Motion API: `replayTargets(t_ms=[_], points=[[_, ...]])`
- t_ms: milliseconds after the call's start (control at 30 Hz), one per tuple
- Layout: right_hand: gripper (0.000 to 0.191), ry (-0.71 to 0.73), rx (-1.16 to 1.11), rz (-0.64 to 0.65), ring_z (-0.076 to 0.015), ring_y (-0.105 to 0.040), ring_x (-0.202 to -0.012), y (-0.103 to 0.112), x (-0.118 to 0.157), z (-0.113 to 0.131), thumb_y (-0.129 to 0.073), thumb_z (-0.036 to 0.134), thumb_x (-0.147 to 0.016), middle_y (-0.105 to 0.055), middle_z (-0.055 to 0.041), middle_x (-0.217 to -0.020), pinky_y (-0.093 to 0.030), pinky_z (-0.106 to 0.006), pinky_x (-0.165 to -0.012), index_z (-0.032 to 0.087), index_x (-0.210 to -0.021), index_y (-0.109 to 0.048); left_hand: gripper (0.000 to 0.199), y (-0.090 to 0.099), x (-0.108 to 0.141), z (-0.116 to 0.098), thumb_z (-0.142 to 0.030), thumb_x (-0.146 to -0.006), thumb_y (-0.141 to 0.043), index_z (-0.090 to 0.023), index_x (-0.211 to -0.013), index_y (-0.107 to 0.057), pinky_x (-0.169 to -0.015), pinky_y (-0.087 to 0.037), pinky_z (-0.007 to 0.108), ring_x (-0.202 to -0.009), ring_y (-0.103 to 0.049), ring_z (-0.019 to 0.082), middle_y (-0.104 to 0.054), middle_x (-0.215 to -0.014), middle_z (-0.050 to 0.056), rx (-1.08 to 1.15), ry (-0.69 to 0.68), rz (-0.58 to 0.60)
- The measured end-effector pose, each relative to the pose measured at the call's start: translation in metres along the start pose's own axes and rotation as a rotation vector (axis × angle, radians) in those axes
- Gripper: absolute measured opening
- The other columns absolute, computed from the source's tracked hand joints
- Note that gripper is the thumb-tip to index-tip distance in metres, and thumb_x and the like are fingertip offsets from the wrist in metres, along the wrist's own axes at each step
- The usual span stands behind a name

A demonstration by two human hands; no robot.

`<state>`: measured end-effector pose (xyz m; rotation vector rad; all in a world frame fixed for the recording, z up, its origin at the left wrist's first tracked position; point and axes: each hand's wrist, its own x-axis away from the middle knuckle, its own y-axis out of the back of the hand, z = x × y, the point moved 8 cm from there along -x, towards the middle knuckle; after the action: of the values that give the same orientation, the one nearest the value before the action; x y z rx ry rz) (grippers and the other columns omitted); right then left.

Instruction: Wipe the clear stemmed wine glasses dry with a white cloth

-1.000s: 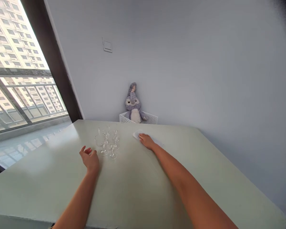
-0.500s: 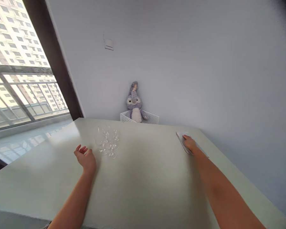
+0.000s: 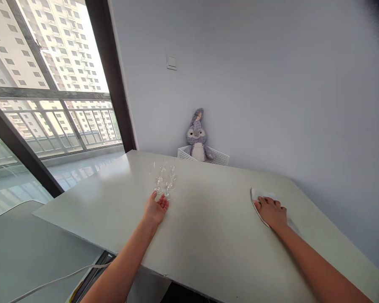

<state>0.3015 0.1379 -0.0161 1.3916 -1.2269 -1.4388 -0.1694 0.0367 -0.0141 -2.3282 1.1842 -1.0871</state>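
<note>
Several small clear stemmed glasses [image 3: 164,176] stand grouped on the left part of the pale table [image 3: 202,227]. My left hand [image 3: 155,209] is just in front of them, palm turned up and inward, thumb apart from the loosely bent fingers, nothing held. Whether its fingertips touch the nearest glass, I cannot tell. Toward the right side of the table lies a whitish cloth [image 3: 257,194]. My right hand [image 3: 273,213] rests palm down on it with spread fingers, covering its middle.
Behind the table's far edge, a grey plush toy [image 3: 198,141] sits in a white perforated basket [image 3: 221,158] against the wall. A glass door with a dark frame [image 3: 109,71] is at left. A white cable [image 3: 60,278] runs below the table's near edge.
My view has turned left. My left hand has moved in close to the glasses. My right hand remains on the cloth, now nearer to me, with its fingers more spread.
</note>
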Motion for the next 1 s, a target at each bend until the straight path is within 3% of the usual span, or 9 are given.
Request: replayTargets(t_ms=[100,267,433,567,633,767,867,933,1000], points=[[0.048,0.111,-0.045,-0.014,-0.0322,-0.043,-0.103,0.017,0.012,0.052,-0.027,0.047,-0.085,-0.049,-0.0157,-0.115,-0.039,-0.045,-0.074,0.019,-0.113,-0.054,0.029,-0.022,0.001,0.021,-0.035,-0.076,-0.048,-0.025,-0.102,-0.039,-0.06,-0.048,0.029,-0.064,-0.057,0.013,-0.056,-0.086,0.005,0.085,0.18,0.121],[0.04,0.355,-0.176,-0.045,-0.0268,-0.045,-0.096,0.038,0.044,0.137,-0.027,0.038,-0.087,-0.052,-0.0128,-0.109,-0.043,-0.036,-0.072,0.021,-0.105,-0.059,0.023,-0.044,-0.009,0.025,-0.036,-0.079,-0.044,-0.025,-0.099,-0.041,-0.066,-0.051,0.035,-0.088,-0.061,0.019,-0.056,-0.103,0.01,0.235,0.179,0.237],[0.039,0.488,-0.276,-0.034,-0.024,-0.046,-0.094,0.045,0.072,0.176,-0.025,0.032,-0.089,-0.054,-0.0104,-0.105,-0.043,-0.031,-0.065,0.021,-0.097,-0.061,0.021,-0.054,-0.015,0.022,-0.039,-0.083,-0.036,-0.019,-0.089,-0.042,-0.071,-0.053,0.037,-0.097,-0.058,0.021,-0.056,-0.104,0.013,0.334,0.148,0.278],[0.034,0.484,-0.384,-0.006,-0.0219,-0.048,-0.091,0.045,0.069,0.176,-0.029,0.027,-0.088,-0.056,-0.009,-0.101,-0.04,-0.029,-0.065,0.02,-0.087,-0.062,0.028,-0.061,-0.011,0.023,-0.043,-0.08,-0.046,-0.017,-0.086,-0.039,-0.069,-0.055,0.039,-0.1,-0.057,0.026,-0.052,-0.107,0.016,0.422,0.173,0.257],[0.031,0.412,-0.552,0.035,-0.0194,-0.051,-0.083,0.044,0.058,0.169,-0.032,0.029,-0.086,-0.058,-0.0074,-0.091,-0.039,-0.028,-0.065,0.019,-0.079,-0.061,0.028,-0.068,-0.005,0.026,-0.04,-0.078,-0.052,-0.016,-0.083,-0.039,-0.069,-0.056,0.037,-0.1,-0.057,0.027,-0.051,-0.106,0.016,0.416,0.185,0.263],[0.026,-0.015,-1.236,0.124,-0.0144,-0.049,-0.059,0.027,0.03,0.135,-0.044,0.038,-0.077,-0.054,-0.0005,-0.061,-0.038,-0.026,-0.056,0.018,-0.066,-0.056,0.023,-0.098,0.009,0.041,-0.031,-0.075,-0.059,-0.014,-0.08,-0.043,-0.07,-0.056,0.033,-0.098,-0.058,0.027,-0.054,-0.098,0.015,0.286,0.199,0.382],[0.021,-0.392,-1.872,0.163,-0.0134,-0.049,-0.053,0.004,0.027,0.115,-0.055,0.039,-0.066,-0.053,0.0024,-0.056,-0.04,-0.025,-0.052,0.018,-0.067,-0.055,0.019,-0.125,0.014,0.06,-0.027,-0.074,-0.06,-0.015,-0.079,-0.047,-0.073,-0.054,0.031,-0.095,-0.059,0.024,-0.058,-0.089,0.01,0.144,0.167,0.484],[0.021,-0.499,-2.124,0.144,-0.0128,-0.05,-0.054,-0.001,0.027,0.107,-0.061,0.035,-0.06,-0.055,0.0029,-0.058,-0.042,-0.025,-0.053,0.017,-0.069,-0.056,0.02,-0.141,0.015,0.072,-0.026,-0.072,-0.062,-0.016,-0.082,-0.048,-0.076,-0.053,0.031,-0.092,-0.061,0.022,-0.059,-0.086,0.006,0.055,0.082,0.56],[0.021,-0.519,-2.209,0.072,-0.0118,-0.05,-0.055,0.001,0.026,0.095,-0.064,0.033,-0.057,-0.056,0.0033,-0.059,-0.042,-0.024,-0.053,0.017,-0.069,-0.056,0.024,-0.153,0.015,0.084,-0.029,-0.071,-0.064,-0.019,-0.086,-0.048,-0.078,-0.05,0.032,-0.089,-0.062,0.02,-0.059,-0.086,0.002,-0.028,-0.02,0.637]])
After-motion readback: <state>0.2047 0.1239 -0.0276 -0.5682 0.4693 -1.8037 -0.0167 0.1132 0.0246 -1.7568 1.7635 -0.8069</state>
